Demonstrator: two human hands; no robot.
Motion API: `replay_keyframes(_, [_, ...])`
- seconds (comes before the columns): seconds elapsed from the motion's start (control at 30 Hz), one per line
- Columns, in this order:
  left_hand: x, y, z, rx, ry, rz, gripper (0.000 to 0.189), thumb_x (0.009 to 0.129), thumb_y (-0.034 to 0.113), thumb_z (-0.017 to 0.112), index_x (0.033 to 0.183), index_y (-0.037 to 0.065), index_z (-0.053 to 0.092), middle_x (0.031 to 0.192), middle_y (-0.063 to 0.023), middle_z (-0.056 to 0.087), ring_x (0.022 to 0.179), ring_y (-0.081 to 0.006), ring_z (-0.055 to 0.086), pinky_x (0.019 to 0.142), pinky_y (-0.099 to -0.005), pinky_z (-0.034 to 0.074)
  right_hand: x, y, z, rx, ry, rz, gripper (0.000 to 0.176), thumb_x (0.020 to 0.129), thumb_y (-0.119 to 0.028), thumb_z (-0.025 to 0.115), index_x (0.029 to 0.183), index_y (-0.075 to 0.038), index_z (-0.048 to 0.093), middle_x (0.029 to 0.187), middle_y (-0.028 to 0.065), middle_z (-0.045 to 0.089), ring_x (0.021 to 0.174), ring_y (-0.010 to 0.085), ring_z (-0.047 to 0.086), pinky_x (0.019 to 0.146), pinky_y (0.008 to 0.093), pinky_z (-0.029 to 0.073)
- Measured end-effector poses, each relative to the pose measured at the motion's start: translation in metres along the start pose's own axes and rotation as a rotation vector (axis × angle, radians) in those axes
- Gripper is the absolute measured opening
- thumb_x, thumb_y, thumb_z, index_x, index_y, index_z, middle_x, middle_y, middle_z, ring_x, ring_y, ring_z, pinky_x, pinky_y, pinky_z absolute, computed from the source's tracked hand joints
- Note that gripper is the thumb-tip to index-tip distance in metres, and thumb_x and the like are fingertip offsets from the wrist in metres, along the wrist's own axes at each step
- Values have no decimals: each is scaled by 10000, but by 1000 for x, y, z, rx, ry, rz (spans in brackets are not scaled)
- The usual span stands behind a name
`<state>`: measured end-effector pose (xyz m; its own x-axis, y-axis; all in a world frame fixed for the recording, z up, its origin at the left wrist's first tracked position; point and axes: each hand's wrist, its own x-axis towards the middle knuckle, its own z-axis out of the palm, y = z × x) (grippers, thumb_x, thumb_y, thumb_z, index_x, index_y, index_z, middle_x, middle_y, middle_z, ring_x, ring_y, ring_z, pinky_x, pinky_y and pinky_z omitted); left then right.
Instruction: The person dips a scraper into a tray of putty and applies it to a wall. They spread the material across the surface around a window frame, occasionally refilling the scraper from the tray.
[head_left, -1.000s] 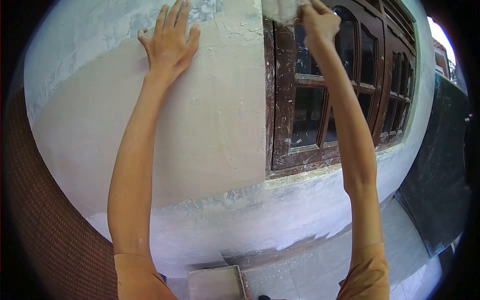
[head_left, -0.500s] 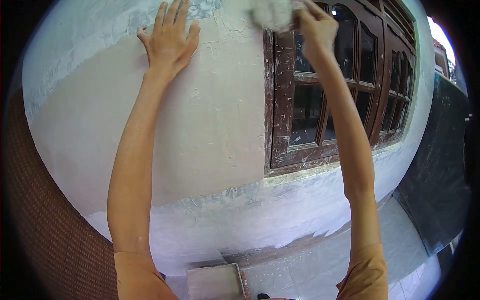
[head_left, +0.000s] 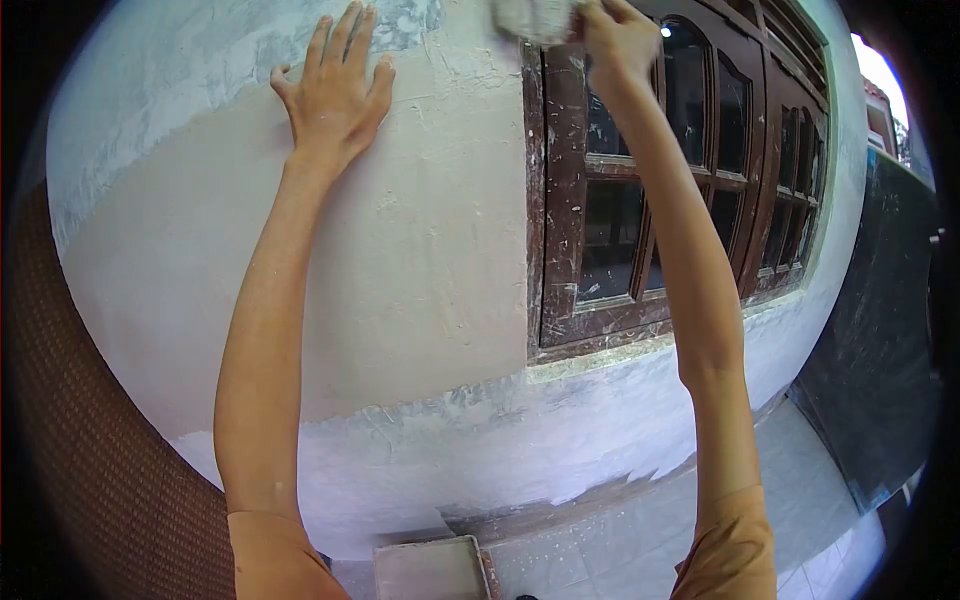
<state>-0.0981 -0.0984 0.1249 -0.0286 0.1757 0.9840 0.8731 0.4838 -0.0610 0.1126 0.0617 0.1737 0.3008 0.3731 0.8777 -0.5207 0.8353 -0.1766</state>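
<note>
Since the earliest frame, the right hand (head_left: 620,45) has moved a little to the left along the top of the view, taking the pale flat tool (head_left: 535,20) from the window's edge further over the wall (head_left: 420,250); the left hand (head_left: 338,110) has hardly shifted.

The right hand is closed on the right-hand end of the tool. The tool is blurred and cut off by the top of the view, beside the upper left corner of the brown window frame (head_left: 562,230); whether it touches the wall cannot be told. The left hand is open, fingers spread and pointing up, laid against the wall near the grey-blue patchy coat (head_left: 400,25). The two hands are well apart, both arms reaching up, with orange-brown sleeves (head_left: 735,545) at the bottom of the view.

Between the arms, the wall bears a smooth beige coat with small raised ridges; below its ragged lower edge the surface turns whitish and grey. The window frame is spotted with pale specks around dark glass panes (head_left: 612,235). At the foot of the wall, a shallow rectangular tray (head_left: 430,543) lies near the grey floor (head_left: 610,545). A brown woven surface (head_left: 90,430) stands at the left, and a dark panel (head_left: 880,330) at the right.
</note>
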Motion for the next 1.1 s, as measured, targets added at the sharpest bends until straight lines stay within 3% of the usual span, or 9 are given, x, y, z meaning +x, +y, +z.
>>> replay_keyframes(0.1, [-3,6,-10,-1,-34,-18,710,967,347,513,1596,110,287,1681,-52,242,1550,-262,203,1209,-664,127,18,14,13,-374,92,-110,373,892,-52,697,1261,1,706,963,97,759,669,112,636,557,268,513])
replay_keyframes(0.23, [-3,7,-9,-23,-19,-11,711,972,337,516,1601,114,274,1683,-43,239,1552,-262,200,1211,-664,132,33,-3,-9,-104,143,3,349,890,13,629,1225,-4,726,938,61,754,649,83,622,542,235,486])
replay_keyframes(0.3, [-3,7,-7,-5,-9,-19,709,970,338,517,1599,112,282,1683,-43,242,1551,-265,203,1208,-664,139,29,-6,-5,-106,-20,-22,315,905,-2,650,1208,-14,738,961,79,763,685,91,641,564,234,503])
replay_keyframes(0.4, [-5,8,-12,-1,-18,-19,703,967,341,518,1594,109,298,1682,-44,246,1550,-269,206,1203,-665,147,3,-1,28,-258,43,-78,256,916,-43,690,1160,-35,765,971,104,777,714,86,641,566,238,502])
replay_keyframes(0.57, [-2,4,-5,-24,4,-10,697,963,341,523,1586,106,316,1680,-46,249,1549,-271,210,1198,-669,150,30,4,-7,-151,161,-5,289,928,-35,678,1211,-21,737,892,77,741,627,87,603,532,240,490])
replay_keyframes(0.7, [-3,4,-1,-14,37,-4,704,960,340,528,1588,110,308,1675,-48,258,1543,-273,222,1190,-673,158,15,-1,22,1,-29,-80,325,934,-38,688,1257,-8,708,954,88,753,639,74,597,525,221,467])
replay_keyframes(0.9, [-2,1,1,-6,59,7,702,957,353,525,1584,122,311,1667,-49,273,1539,-271,232,1184,-677,164,16,-13,30,-323,7,13,273,935,-53,674,1193,-82,759,945,112,770,622,83,627,462,253,470])
replay_keyframes(1.03, [-2,3,7,-9,88,10,696,952,351,530,1579,127,325,1663,-52,282,1537,-273,239,1179,-689,164,38,-14,16,-23,86,-13,264,920,-19,658,1167,-10,750,906,106,750,571,88,584,463,266,473])
replay_keyframes(1.1, [-3,3,6,-20,85,5,694,951,348,529,1577,126,329,1662,-52,284,1537,-273,239,1175,-691,166,29,-7,30,44,-95,-22,258,936,-62,676,1178,-16,750,905,103,755,595,99,599,503,269,487])
